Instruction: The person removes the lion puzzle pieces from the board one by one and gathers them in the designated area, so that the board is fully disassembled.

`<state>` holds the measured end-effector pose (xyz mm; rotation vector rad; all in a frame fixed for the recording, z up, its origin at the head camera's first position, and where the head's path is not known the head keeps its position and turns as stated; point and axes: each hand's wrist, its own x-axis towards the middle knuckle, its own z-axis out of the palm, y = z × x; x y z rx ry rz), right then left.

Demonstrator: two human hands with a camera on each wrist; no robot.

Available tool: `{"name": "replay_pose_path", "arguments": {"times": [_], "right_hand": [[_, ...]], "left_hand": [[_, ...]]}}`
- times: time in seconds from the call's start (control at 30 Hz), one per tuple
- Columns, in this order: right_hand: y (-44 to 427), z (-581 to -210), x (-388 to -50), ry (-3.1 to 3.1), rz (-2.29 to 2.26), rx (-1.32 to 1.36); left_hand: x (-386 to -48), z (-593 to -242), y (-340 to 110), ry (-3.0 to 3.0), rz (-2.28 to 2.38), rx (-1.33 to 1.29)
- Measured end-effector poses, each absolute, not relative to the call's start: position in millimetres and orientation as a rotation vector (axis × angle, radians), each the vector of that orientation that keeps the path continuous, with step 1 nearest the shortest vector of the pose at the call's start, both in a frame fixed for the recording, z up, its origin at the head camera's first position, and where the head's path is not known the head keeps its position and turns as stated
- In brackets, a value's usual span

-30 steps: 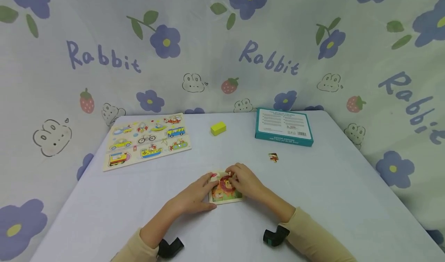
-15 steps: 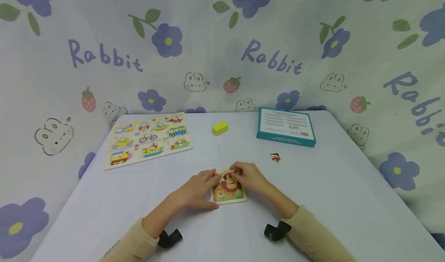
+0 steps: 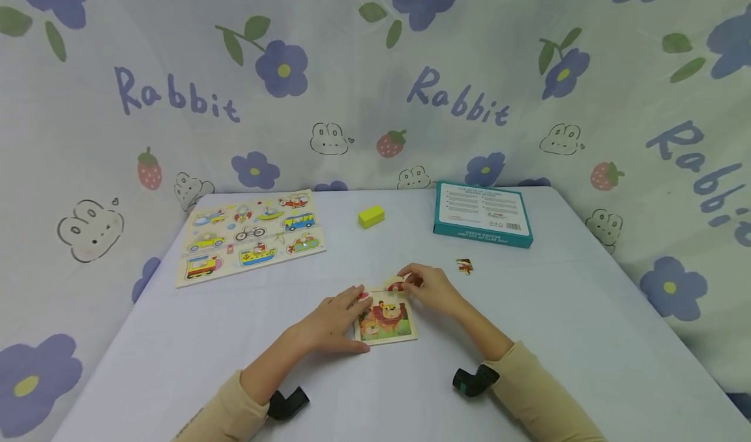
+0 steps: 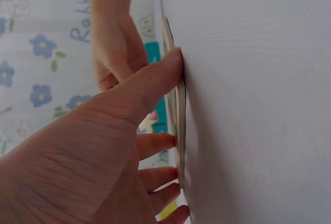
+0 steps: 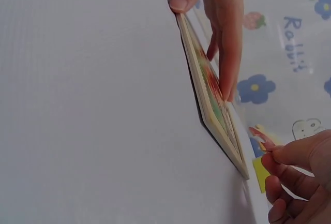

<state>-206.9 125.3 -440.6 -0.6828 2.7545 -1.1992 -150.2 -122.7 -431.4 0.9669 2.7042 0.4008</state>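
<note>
A small square wooden jigsaw board (image 3: 388,324) with a lion picture lies on the table at the middle front. My left hand (image 3: 330,323) rests on its left side, thumb at the near edge and fairly straight fingers over the upper left; the left wrist view shows the thumb (image 4: 168,69) against the board's rim. Just beyond the board's upper right edge, my right hand (image 3: 435,292) pinches a red-and-cream jigsaw piece (image 3: 396,285) between thumb and fingertips. In the right wrist view the jigsaw piece (image 5: 262,138) is held up, apart from the board.
Another loose jigsaw piece (image 3: 465,266) lies to the right, behind my right hand. A teal box (image 3: 483,215) and a yellow block (image 3: 371,217) stand farther back. At the back left lies a vehicle peg puzzle (image 3: 251,236). A printed curtain (image 3: 375,83) hangs behind the table.
My right hand has moved from over the board to beyond its upper right edge, with a jigsaw piece now showing lifted out in its fingers. My left hand stays on the board.
</note>
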Motion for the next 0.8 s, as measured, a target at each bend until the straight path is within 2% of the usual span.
{"name": "replay_pose_path", "arguments": {"times": [0.8], "right_hand": [[181.0,-442.5,-235.8,2.893,-1.169,-0.49]], "left_hand": [[-148.6,-434.7,-124.8,2.707,0.447,0.982]]}}
